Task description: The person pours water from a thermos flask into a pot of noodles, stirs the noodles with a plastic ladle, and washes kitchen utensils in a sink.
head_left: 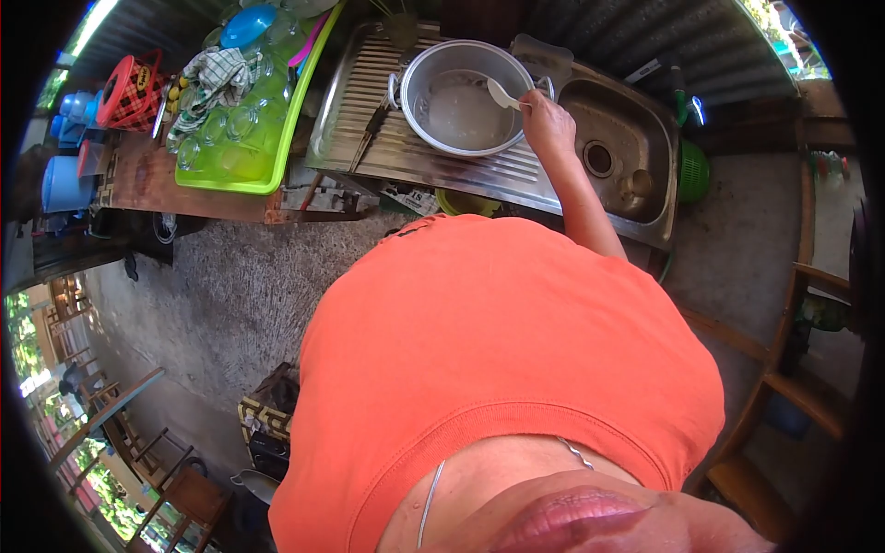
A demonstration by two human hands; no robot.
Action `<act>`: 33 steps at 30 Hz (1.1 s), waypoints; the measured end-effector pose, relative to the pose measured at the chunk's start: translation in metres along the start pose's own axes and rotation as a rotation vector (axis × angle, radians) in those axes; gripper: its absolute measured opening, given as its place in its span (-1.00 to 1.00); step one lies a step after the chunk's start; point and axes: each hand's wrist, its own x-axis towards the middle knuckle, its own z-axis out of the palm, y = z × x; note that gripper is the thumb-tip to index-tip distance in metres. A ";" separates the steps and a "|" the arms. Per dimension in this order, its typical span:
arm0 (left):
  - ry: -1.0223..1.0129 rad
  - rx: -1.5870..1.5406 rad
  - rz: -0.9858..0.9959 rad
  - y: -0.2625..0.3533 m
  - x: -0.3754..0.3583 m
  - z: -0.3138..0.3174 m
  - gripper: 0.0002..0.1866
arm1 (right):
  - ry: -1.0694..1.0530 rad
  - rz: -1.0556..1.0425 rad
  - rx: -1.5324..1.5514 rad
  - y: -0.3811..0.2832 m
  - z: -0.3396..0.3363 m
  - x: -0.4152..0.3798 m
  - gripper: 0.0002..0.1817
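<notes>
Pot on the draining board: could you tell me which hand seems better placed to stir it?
Right, I'd judge: the right hand holds the white spoon over the pot; the left isn't in view.

Grey concrete floor [244, 304], rough and patchy. Corrugated metal wall [710, 46] behind a steel sink unit [659, 175] — ribbed drainboard on one side, basin on the other. Brown wooden table [147, 180] near the drainboard, bearing a bright green tray [224, 184]. Wooden chair [195, 498] at lower left, wooden frame [805, 396] at far right. Daylight and green leaves [23, 323] show through openings at the left edge — room mostly shaded.
</notes>
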 end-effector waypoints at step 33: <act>0.043 -0.098 -0.047 -0.005 -0.011 -0.021 -0.44 | -0.127 -0.227 0.055 -0.023 0.036 0.001 -0.82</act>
